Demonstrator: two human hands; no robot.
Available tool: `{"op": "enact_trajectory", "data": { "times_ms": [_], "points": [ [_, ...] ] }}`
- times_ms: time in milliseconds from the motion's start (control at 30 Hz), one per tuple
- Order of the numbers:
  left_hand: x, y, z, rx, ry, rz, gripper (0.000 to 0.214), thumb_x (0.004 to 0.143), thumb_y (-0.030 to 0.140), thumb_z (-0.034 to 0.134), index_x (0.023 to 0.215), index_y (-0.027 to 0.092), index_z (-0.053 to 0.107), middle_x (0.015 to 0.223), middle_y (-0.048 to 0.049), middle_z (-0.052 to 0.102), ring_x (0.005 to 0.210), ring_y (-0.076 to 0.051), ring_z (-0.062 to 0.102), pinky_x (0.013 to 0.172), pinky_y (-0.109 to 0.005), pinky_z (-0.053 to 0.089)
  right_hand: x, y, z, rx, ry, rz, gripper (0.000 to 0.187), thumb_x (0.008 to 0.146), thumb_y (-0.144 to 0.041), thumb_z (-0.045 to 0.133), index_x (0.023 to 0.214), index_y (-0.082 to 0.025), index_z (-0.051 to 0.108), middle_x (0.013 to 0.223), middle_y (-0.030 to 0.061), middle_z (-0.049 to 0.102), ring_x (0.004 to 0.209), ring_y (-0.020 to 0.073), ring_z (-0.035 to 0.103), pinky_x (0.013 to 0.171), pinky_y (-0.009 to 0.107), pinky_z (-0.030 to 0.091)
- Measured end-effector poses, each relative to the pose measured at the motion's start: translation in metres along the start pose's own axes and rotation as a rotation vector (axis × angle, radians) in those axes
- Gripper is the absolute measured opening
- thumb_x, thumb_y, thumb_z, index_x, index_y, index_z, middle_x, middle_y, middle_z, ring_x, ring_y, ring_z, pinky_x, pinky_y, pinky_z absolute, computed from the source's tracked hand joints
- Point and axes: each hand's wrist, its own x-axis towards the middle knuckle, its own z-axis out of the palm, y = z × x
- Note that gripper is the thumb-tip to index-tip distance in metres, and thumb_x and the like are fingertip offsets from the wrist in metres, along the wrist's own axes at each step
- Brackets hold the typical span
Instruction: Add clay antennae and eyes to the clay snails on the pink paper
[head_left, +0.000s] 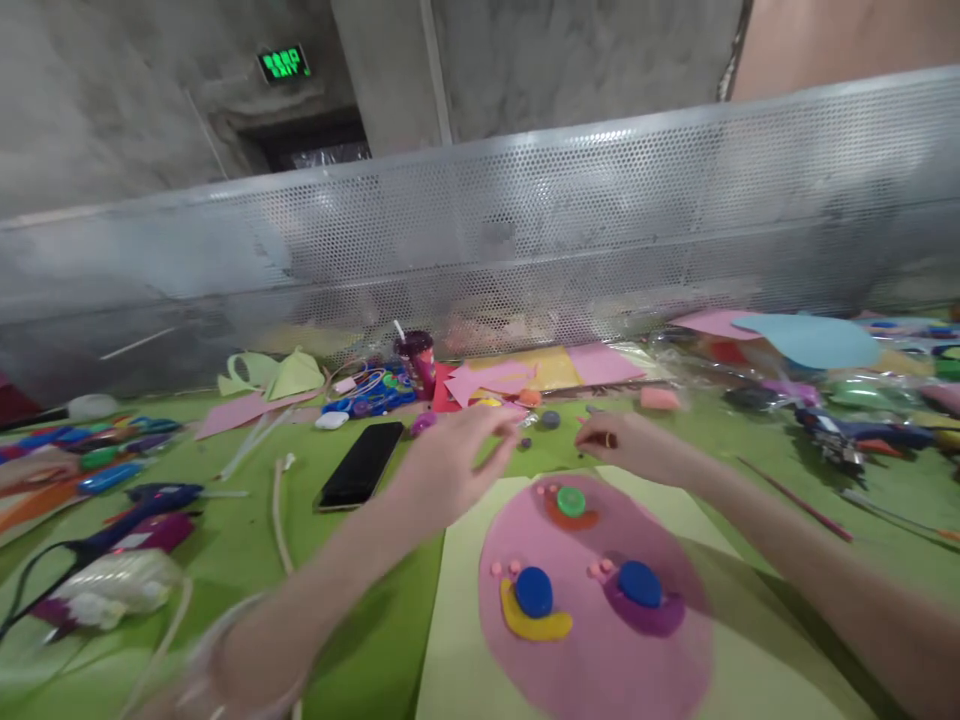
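My left hand (457, 455) reaches forward over the green table (247, 540), thumb and fingers pinched together, with whatever they hold too blurred to name. My right hand (626, 443) is curled closed just to its right, something small perhaps between its fingers. Below both hands lies a pale green sheet (457, 620) carrying a pink oval (600, 660). On the oval sit three clay snail shapes: a green and orange one (571, 505), a blue and yellow one (534, 600), a blue and purple one (643, 592).
A black phone (361, 464) lies left of my left hand. A dark cup with a straw (422, 362) stands behind it among pink and yellow paper sheets (555, 368). Glue guns, markers and scissors (105, 500) crowd the left. Bagged supplies (832, 400) fill the right, before a perforated metal barrier (525, 230).
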Motion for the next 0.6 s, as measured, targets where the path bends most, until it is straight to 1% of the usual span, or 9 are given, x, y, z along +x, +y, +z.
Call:
{"op": "enact_trajectory", "data": {
  "times_ms": [67, 100, 167, 233, 300, 333, 400, 500, 600],
  "points": [
    [0.027, -0.005, 0.036, -0.104, -0.105, -0.047, 0.027, 0.087, 0.023, 0.043, 0.109, 0.019, 0.059, 0.107, -0.0061, 0.066, 0.091, -0.017, 0.062, 0.082, -0.031, 0.047, 0.0, 0.0, -0.002, -0.029, -0.048, -0.051, 0.016, 0.081, -0.017, 0.051, 0.078, -0.02, 0.067, 0.078, 0.0035, 0.069, 0.067, 0.0152, 0.061, 0.059, 0.026, 0.046],
    [0.035, -0.01, 0.051, -0.152, -0.163, -0.053, 0.028, 0.086, 0.023, 0.044, 0.109, 0.019, 0.059, 0.107, -0.0065, 0.066, 0.09, -0.017, 0.062, 0.082, -0.032, 0.046, 0.0, 0.0, -0.003, -0.05, -0.064, -0.06, 0.017, 0.081, -0.017, 0.051, 0.079, -0.019, 0.067, 0.079, 0.0032, 0.069, 0.068, 0.0149, 0.061, 0.06, 0.026, 0.046],
    [0.037, -0.021, 0.072, -0.261, -0.226, -0.096, 0.025, 0.085, 0.024, 0.046, 0.104, 0.019, 0.062, 0.106, -0.0061, 0.066, 0.091, -0.018, 0.061, 0.082, -0.031, 0.045, 0.0, 0.001, -0.001, -0.099, -0.058, -0.053, 0.018, 0.083, -0.016, 0.049, 0.081, -0.018, 0.067, 0.077, 0.0028, 0.068, 0.068, 0.0143, 0.059, 0.061, 0.025, 0.045],
    [0.029, -0.032, 0.085, -0.391, -0.258, -0.217, 0.017, 0.082, 0.024, 0.049, 0.09, 0.019, 0.064, 0.092, -0.0045, 0.068, 0.082, -0.017, 0.061, 0.076, -0.029, 0.046, 0.0, 0.002, 0.003, -0.143, -0.016, -0.034, 0.02, 0.084, -0.014, 0.046, 0.08, -0.018, 0.066, 0.075, 0.0032, 0.067, 0.067, 0.0143, 0.058, 0.061, 0.026, 0.044],
    [0.017, -0.042, 0.093, -0.615, -0.294, -0.39, 0.013, 0.08, 0.025, 0.052, 0.083, 0.019, 0.063, 0.081, -0.0028, 0.067, 0.075, -0.016, 0.061, 0.069, -0.028, 0.046, -0.001, 0.0, 0.008, -0.186, 0.025, -0.019, 0.021, 0.083, -0.012, 0.046, 0.075, -0.018, 0.065, 0.074, 0.004, 0.066, 0.069, 0.0152, 0.057, 0.061, 0.026, 0.042],
    [0.012, -0.045, 0.096, -0.763, -0.366, -0.447, 0.013, 0.079, 0.027, 0.054, 0.083, 0.018, 0.062, 0.079, -0.0029, 0.067, 0.075, -0.016, 0.062, 0.069, -0.028, 0.047, -0.001, 0.0, 0.01, -0.206, 0.048, -0.003, 0.021, 0.082, -0.012, 0.047, 0.072, -0.018, 0.064, 0.072, 0.0041, 0.065, 0.068, 0.0153, 0.056, 0.06, 0.025, 0.04],
    [0.007, -0.05, 0.099, -0.919, -0.409, -0.54, 0.015, 0.073, 0.03, 0.063, 0.081, 0.017, 0.063, 0.079, -0.0031, 0.065, 0.076, -0.016, 0.062, 0.07, -0.029, 0.048, -0.001, 0.001, 0.013, -0.235, 0.105, 0.048, 0.021, 0.081, -0.012, 0.046, 0.072, -0.018, 0.064, 0.071, 0.004, 0.065, 0.063, 0.0145, 0.055, 0.057, 0.025, 0.038],
    [0.008, -0.052, 0.1, -0.945, -0.409, -0.521, 0.017, 0.067, 0.031, 0.069, 0.073, 0.015, 0.066, 0.097, -0.0045, 0.055, 0.076, -0.015, 0.061, 0.07, -0.03, 0.05, 0.001, 0.011, 0.014, -0.239, 0.176, 0.131, 0.022, 0.083, -0.014, 0.043, 0.08, -0.017, 0.065, 0.071, 0.0044, 0.066, 0.058, 0.0134, 0.054, 0.054, 0.024, 0.036],
    [0.011, -0.052, 0.097, -0.926, -0.42, -0.503, 0.018, 0.064, 0.032, 0.072, 0.069, 0.015, 0.067, 0.099, -0.0037, 0.049, 0.072, -0.012, 0.058, 0.068, -0.029, 0.051, 0.003, 0.023, 0.015, -0.211, 0.174, 0.129, 0.022, 0.081, -0.015, 0.045, 0.076, -0.016, 0.067, 0.07, 0.0053, 0.067, 0.057, 0.0141, 0.056, 0.054, 0.024, 0.038]
  ]
}}
